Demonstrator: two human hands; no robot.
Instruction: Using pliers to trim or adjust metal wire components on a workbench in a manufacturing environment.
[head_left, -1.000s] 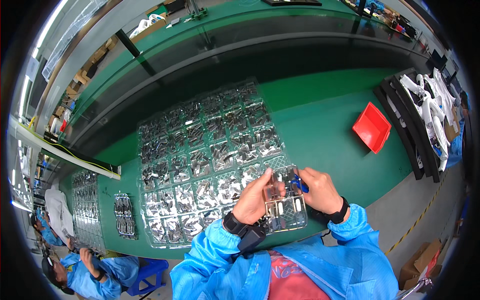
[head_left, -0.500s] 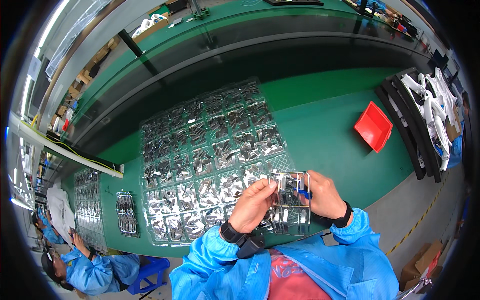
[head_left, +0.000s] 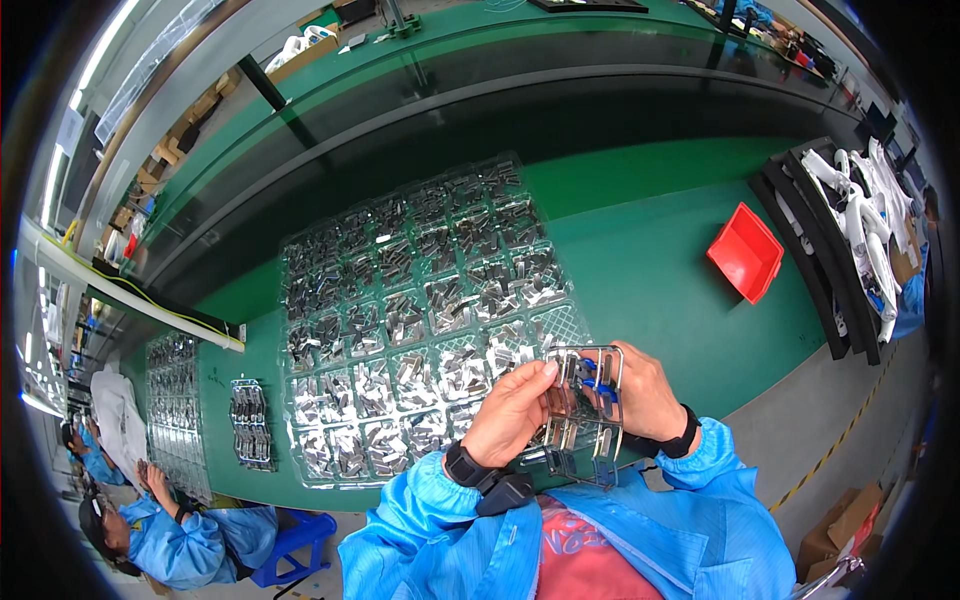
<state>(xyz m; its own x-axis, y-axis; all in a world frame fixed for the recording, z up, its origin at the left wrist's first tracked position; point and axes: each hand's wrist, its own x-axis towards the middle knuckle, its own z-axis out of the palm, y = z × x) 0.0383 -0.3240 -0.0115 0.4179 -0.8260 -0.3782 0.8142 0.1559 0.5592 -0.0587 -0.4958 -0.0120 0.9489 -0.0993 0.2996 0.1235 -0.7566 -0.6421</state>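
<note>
One wire rack [head_left: 583, 418] of small parts is held above the near edge of the green table [head_left: 660, 285]. Its left side is pinched between thumb and fingers by the left hand [head_left: 510, 412]; its right side is met by the curled right hand [head_left: 650, 398] (hidden fingertips, grip unclear). Beyond, parts are heaped in a clear tray [head_left: 560, 326]; rightward, a red bin [head_left: 746, 254] is placed.

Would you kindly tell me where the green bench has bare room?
The widest bare patch lies between the large clear tray and the red bin; a narrow strip separates the tray from the small rack. Parts crowd most tray compartments.
</note>
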